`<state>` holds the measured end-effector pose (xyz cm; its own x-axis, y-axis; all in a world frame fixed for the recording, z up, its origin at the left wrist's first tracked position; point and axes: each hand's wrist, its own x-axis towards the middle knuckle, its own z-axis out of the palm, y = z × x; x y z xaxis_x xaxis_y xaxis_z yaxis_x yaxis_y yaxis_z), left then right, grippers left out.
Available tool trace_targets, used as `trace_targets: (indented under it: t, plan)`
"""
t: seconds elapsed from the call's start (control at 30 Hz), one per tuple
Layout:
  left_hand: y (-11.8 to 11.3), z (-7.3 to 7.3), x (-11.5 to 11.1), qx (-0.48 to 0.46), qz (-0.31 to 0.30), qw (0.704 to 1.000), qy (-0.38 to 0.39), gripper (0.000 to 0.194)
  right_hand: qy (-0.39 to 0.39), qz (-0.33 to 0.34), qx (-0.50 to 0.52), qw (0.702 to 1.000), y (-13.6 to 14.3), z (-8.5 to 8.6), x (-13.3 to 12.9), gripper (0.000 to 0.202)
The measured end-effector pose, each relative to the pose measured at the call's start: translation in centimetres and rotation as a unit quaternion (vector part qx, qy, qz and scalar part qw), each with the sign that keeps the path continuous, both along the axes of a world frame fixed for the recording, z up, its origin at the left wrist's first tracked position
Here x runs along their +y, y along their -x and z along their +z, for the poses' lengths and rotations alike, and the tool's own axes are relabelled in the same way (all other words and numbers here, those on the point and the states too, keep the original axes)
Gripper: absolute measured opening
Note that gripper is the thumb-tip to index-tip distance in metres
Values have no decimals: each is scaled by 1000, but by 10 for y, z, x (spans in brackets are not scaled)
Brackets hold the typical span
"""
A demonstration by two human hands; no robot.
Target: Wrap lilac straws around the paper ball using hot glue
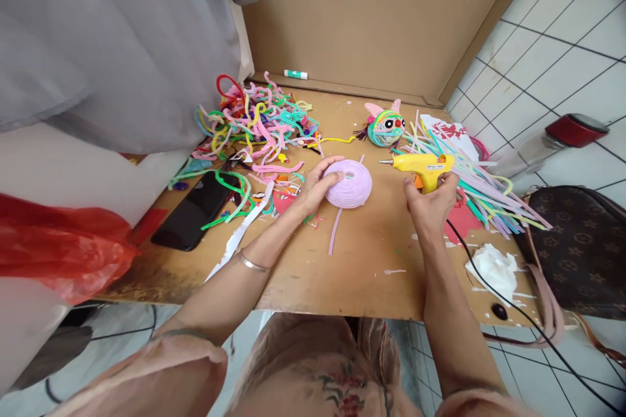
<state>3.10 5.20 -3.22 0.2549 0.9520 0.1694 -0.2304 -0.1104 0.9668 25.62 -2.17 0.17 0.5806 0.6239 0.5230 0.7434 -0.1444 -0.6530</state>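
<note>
My left hand grips a lilac coil of pipe cleaner by its left side, thumb on top near the centre hole. Two loose ends stick out from the coil, a short one at the back and a longer one at the front. My right hand is wrapped round the handle of a yellow glue gun, a finger by its orange trigger. The gun's metal nozzle points left, a little apart from the coil. Behind them sits a striped round craft figure with pink ears and a red nose.
Tangled pipe cleaners lie at the back left, near a black phone. Straight pipe cleaners fan out at the right, beside a brown handbag. A black cord runs off the table past a crumpled tissue. A glue stick lies behind.
</note>
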Motion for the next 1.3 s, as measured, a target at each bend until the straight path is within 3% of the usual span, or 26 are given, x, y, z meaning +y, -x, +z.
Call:
trace_targets:
  t: [0.2,0.47,1.3]
  plan:
    - [0,-1,-1,-6,-26,1000,15,63,5,-2,-132,991,14,4,-8,26]
    - [-1,1,-4,7,-47,999,2,63,4,51,-215,975,14,4,-14,26]
    - [-1,9,-9,45,-43,998,-20,58,18,70,-244,967,16,4,-16,27]
